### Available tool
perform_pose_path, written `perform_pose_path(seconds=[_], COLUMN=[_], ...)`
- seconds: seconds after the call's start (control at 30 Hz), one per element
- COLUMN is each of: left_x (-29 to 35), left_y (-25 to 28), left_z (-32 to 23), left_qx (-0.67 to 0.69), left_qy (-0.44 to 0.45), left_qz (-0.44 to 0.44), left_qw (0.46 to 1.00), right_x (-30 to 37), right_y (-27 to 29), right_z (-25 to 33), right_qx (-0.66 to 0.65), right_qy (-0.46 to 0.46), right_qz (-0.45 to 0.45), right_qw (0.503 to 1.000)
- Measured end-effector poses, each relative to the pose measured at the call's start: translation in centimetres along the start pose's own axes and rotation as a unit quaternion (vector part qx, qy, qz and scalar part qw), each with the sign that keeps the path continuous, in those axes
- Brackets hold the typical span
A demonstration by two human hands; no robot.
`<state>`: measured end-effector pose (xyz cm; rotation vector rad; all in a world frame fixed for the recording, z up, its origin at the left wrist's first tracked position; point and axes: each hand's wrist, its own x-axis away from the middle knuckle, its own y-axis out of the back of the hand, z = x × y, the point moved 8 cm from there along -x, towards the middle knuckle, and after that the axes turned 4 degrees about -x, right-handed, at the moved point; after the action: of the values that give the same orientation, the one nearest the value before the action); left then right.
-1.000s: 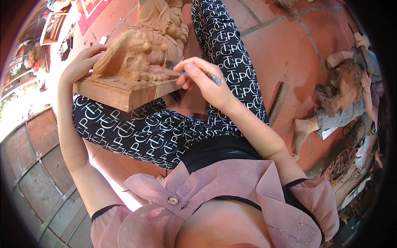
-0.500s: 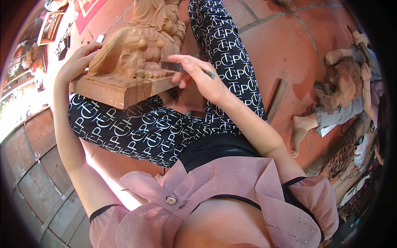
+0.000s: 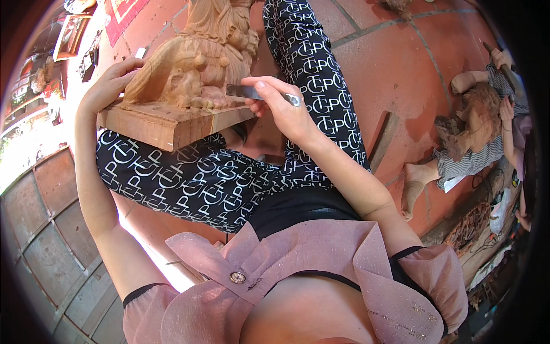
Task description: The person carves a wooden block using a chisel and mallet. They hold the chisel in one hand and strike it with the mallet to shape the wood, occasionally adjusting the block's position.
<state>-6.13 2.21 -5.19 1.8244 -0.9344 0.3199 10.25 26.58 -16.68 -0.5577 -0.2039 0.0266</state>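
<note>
A carved wooden statue [image 3: 189, 69] on a thick rectangular wooden base [image 3: 154, 123] rests over my bent left leg. My left hand [image 3: 109, 86] holds the statue's far-left side, its fingers curled against the carving and partly hidden behind it. In my right hand [image 3: 281, 106] is a narrow flat metal blade [image 3: 243, 92], pinched between thumb and fingers, with its shiny rear end showing beyond the thumb. The blade's tip is close to the carved toes at the statue's lower front; I cannot tell whether it touches the wood.
A wooden strip [image 3: 384, 140] lies on the red tiled floor [image 3: 395, 69] to the right. Beyond it, another person with a bare foot [image 3: 415, 186] holds a rough wood carving [image 3: 481, 117] and a tool. A red patterned mat [image 3: 120, 20] is at the upper left.
My right hand and the blade have shifted slightly right, and the blade shows more sharply. The left hand and statue have barely moved.
</note>
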Motion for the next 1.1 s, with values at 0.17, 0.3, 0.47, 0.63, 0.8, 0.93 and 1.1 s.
perform_pose_path(seconds=[0.17, 0.3, 0.47, 0.63, 0.8, 0.93, 1.1], left_x=[0.0, -0.4, 0.4, -0.2, -0.3, -0.7, 0.5], left_y=[0.1, 0.0, 0.4, 0.0, 0.0, 0.0, 0.3], left_z=[0.4, 0.1, 0.8, 0.6, 0.5, 0.4, 0.8], left_qx=[0.006, -0.001, -0.028, 0.008, 0.013, -0.012, -0.028], left_qy=[0.014, 0.01, 0.048, 0.019, 0.011, -0.004, 0.01], left_qz=[0.0, 0.001, -0.009, -0.003, 0.011, 0.006, -0.006], left_qw=[1.0, 1.0, 0.998, 1.0, 1.0, 1.0, 1.0], right_x=[-0.2, -0.4, -1.0, -1.4, -0.5, -0.1, 0.5], right_y=[-0.5, -0.6, -1.3, 0.7, 0.6, 0.3, -2.1], right_z=[-0.6, -0.9, 1.6, 3.3, 1.4, 1.7, 3.4], right_qx=[0.029, 0.032, -0.14, -0.059, 0.041, 0.09, 0.233], right_qy=[0.012, 0.014, 0.005, 0.078, 0.071, 0.138, 0.269], right_qz=[0.013, 0.005, 0.059, 0.0, 0.051, 0.042, 0.074], right_qw=[0.999, 0.999, 0.988, 0.995, 0.995, 0.985, 0.932])
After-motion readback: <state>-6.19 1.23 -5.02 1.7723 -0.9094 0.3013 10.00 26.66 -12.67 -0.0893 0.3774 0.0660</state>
